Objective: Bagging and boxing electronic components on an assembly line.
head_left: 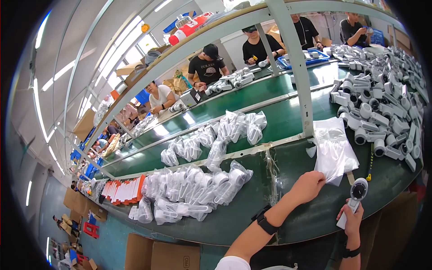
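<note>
My left hand is closed on the lower edge of a clear plastic bag, part of a flat stack on the green table. In my right hand is a white handheld device, gripped by its handle. Its round head, with a dark centre, points up, near the table's front edge. Between the hands lies a narrow tan strip. To the right is a large heap of similar unbagged devices. Several devices in clear bags lie in rows to my left.
A yellow-and-black screwdriver-like tool lies near the heap. A white metal post rises behind the bags, carrying an overhead shelf. Orange-and-white boxes stand at the far left. Across the green conveyor, several people work. A cardboard box sits below.
</note>
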Demonstrator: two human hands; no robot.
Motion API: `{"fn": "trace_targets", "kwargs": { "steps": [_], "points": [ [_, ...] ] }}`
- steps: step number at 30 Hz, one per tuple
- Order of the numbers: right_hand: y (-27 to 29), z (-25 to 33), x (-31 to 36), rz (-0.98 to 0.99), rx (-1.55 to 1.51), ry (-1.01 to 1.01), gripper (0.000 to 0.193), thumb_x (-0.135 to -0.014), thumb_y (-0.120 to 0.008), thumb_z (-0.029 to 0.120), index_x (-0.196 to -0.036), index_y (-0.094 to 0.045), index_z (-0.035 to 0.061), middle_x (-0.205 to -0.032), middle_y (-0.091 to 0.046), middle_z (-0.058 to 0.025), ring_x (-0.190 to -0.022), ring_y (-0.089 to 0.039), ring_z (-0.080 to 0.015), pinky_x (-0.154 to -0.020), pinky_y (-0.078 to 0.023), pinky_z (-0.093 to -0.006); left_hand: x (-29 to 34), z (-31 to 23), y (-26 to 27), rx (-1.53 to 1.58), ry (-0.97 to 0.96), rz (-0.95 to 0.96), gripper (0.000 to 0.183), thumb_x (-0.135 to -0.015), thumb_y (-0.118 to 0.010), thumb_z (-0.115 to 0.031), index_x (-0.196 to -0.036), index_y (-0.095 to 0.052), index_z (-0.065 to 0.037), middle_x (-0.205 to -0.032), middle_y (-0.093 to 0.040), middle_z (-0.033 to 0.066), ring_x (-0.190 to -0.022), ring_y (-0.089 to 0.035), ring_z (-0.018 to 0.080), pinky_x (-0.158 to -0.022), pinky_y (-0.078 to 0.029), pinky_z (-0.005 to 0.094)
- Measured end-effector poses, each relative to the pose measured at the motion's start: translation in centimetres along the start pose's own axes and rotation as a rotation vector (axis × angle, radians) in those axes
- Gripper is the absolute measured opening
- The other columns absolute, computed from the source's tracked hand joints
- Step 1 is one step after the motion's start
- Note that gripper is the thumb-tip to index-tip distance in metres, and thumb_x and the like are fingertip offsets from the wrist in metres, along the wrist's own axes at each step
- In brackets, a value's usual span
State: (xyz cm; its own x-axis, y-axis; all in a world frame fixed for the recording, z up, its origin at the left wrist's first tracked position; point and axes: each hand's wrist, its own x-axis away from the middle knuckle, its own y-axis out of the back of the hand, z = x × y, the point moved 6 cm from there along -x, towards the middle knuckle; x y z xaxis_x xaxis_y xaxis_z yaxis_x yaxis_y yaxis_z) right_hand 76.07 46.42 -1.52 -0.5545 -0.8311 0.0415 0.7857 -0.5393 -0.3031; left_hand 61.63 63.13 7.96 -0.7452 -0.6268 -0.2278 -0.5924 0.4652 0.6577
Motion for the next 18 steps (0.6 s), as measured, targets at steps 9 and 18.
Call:
{"fn": "trace_targets", "kwargs": {
  "steps": [9,18],
  "points": [
    [0.3,-0.3,0.0,0.002,-0.001,0.013,0.023,-0.086,-0.058,0.007,-0.106,-0.049,0.0008,-0.070,-0.056,-0.0065,-0.051,-0.057,-0.0154,-0.047,-0.049,-0.0283,5.3,-1.6,2.4,-0.035,0.029,0.109,0.013,-0.085,-0.062,-0.013,-0.091,-0.064,-0.001,-0.081,-0.063,0.0158,-0.074,-0.062,0.0302,-0.068,-0.048,0.0358],
    [0.1,-0.5,-0.1,-0.002,-0.014,0.000,0.023,-0.086,-0.057,0.006,-0.107,-0.048,0.0005,-0.070,-0.056,-0.0061,-0.050,-0.056,-0.0153,-0.047,-0.049,-0.0284,15.2,4.3,6.8,0.419,0.476,-0.263,0.016,-0.090,-0.060,-0.007,-0.103,-0.062,0.002,-0.082,-0.064,0.0028,-0.075,-0.059,0.0092,-0.069,-0.047,0.0234]
  ]
}}
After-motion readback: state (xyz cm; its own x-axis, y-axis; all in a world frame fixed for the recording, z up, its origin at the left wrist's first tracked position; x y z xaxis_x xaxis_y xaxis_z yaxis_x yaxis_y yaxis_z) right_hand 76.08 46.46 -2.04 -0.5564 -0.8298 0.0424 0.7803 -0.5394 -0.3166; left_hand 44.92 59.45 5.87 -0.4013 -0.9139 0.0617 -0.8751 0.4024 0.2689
